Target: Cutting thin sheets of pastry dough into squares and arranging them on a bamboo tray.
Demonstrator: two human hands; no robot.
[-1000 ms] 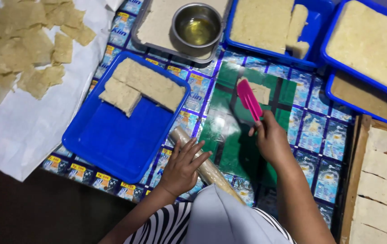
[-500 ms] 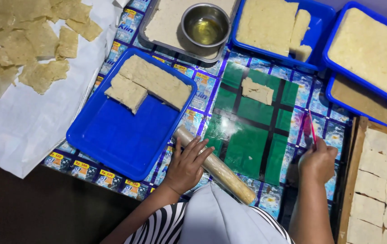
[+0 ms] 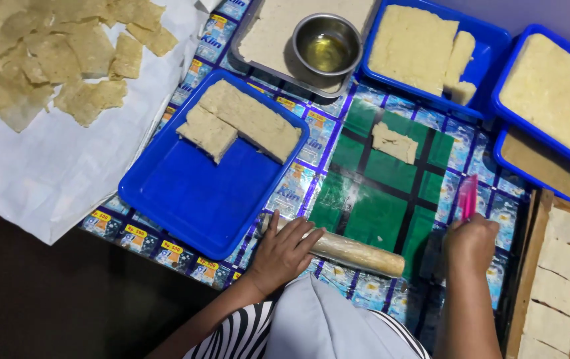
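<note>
Resting flat and open on the rolling pin (image 3: 358, 252), the left hand (image 3: 285, 252) steadied it; the right hand (image 3: 471, 242) gripped a pink brush (image 3: 466, 198), best kept low near the dough piece (image 3: 394, 141).

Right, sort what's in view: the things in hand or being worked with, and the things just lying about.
In hand:
left hand on the rolling pin
right hand holding the pink scraper
dough piece on the green mat

Lying about:
metal bowl of oil
blue tray with slabs
flat pieces on white paper
</note>
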